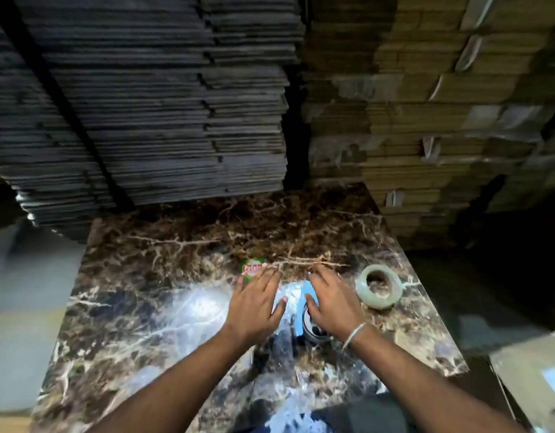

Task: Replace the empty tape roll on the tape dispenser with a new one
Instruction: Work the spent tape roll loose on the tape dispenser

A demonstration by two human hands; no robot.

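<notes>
A blue tape dispenser (301, 310) lies on the dark marble table (163, 264), mostly hidden under my hands; its black roller wheel (312, 331) shows beneath my right wrist. My left hand (257, 303) hovers over its left side, fingers spread. My right hand (330, 300) rests over its right side, fingers spread, thumb touching the blue body. A clear tape roll (378, 286) lies flat on the table to the right of my right hand. A small round object with a red and green label (253, 266) lies just beyond my left fingertips.
Tall stacks of flattened cardboard (163, 98) rise behind the table, with a brown stack (426, 114) to the right. A cardboard box (532, 379) sits low at the right. The table's right edge runs close to the tape roll.
</notes>
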